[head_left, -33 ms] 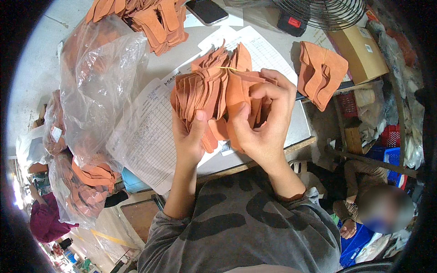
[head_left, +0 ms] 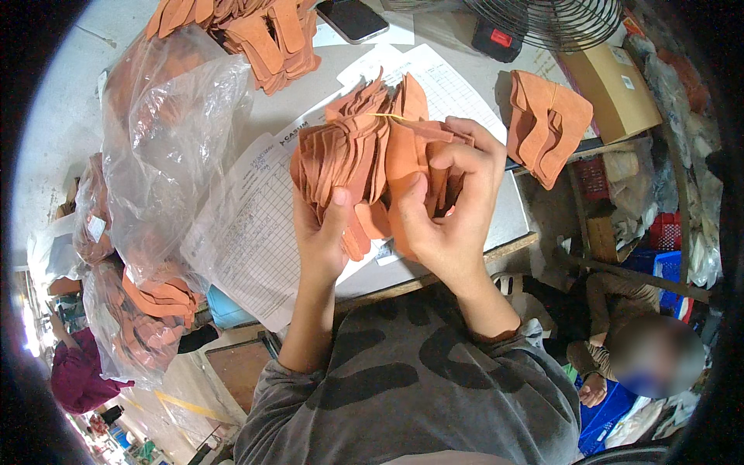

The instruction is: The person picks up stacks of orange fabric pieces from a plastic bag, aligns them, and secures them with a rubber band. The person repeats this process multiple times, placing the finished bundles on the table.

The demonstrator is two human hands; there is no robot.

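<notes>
Between my hands is a thick bundle of orange-brown cut leather pieces [head_left: 341,159], with a thin yellow rubber band [head_left: 385,116] across its upper part. My left hand [head_left: 324,225] grips the bundle's left side from below, its thumb up along the near face; the other fingers are hidden behind the pieces. My right hand [head_left: 453,201] is closed on the bundle's right side, thumb pressed on the front piece and curled fingers among the edges of the pieces at the right. The bundle is held above printed sheets [head_left: 256,225] on the table.
A clear plastic bag [head_left: 170,155] of similar pieces lies at the left. More leather pieces [head_left: 267,46] and a phone [head_left: 353,19] are at the back. A banded bundle [head_left: 549,124] sits at the table's right edge, near a cardboard box [head_left: 612,93] and wire fan guard [head_left: 550,19]. Another person sits lower right.
The fingers of my right hand have shifted slightly, and the pieces at the bundle's right edge have moved a little with them. My left hand stays in place.
</notes>
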